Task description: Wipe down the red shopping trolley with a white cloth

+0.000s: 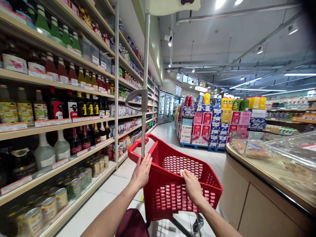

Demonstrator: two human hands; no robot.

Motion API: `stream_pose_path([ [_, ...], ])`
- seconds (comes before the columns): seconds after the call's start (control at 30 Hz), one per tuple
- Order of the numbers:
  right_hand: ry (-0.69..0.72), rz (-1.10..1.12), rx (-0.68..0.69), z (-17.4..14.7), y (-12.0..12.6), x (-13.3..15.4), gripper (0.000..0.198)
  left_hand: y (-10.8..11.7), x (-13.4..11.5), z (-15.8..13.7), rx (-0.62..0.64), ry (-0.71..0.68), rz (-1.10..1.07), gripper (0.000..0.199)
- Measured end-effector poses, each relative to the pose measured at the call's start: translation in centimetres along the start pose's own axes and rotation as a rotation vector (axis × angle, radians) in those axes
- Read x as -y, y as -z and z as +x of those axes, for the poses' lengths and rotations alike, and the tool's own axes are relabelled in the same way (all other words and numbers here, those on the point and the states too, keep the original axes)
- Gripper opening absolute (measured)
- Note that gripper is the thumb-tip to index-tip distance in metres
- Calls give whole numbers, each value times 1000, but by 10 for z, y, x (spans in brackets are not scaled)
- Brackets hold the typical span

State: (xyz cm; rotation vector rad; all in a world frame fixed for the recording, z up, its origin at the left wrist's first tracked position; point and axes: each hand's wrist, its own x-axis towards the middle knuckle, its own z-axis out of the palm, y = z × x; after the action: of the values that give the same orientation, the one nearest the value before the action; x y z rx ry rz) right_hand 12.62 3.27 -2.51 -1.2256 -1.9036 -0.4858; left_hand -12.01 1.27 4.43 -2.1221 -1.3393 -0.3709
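Observation:
A red plastic shopping cart with a perforated basket stands right in front of me, seen from the side. My left hand lies with fingers stretched out against the basket's corner near the red push handle. On the basket's near rim rests my right hand, its fingers curled down over a small white wad that looks like a tissue. Only an edge of that wad shows. A grey metal pole with a grey hook-like grip rises behind the handle.
Shelves of bottles and cans line the left side. To the right stands a counter with packaged bread under clear covers. Stacked drink cartons on a blue pallet stand ahead, with glass-door fridges farther back.

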Motion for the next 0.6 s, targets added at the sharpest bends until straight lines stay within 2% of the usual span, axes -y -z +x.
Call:
stream_pose_path([
  [0.03,-28,-19,-4,-3,0,-4,42,-4,-8,1,35,-15,-2,61],
  [0.1,-25,-29,-2,-1,-12,7,42,-14,-27,4,93,-62,-2,60],
  [0.17,25,-16,-16,5,-28,25,43,-21,-45,8,120,-88,-1,61],
  [0.23,71,-2,-47,4,-37,27,43,-24,-56,10,133,-91,-8,60],
  [0.33,57,-28,-42,-22,-22,-16,43,-20,-62,11,164,-100,-39,60],
  [0.43,-99,-170,-4,-51,4,-69,43,-15,-67,13,182,-98,-56,59],
  [0.5,-145,-222,12,-57,10,-80,45,-19,-77,16,184,-109,-62,59],
  [0.6,-16,-175,30,-56,3,-76,47,-32,-94,18,165,-106,-58,63],
])
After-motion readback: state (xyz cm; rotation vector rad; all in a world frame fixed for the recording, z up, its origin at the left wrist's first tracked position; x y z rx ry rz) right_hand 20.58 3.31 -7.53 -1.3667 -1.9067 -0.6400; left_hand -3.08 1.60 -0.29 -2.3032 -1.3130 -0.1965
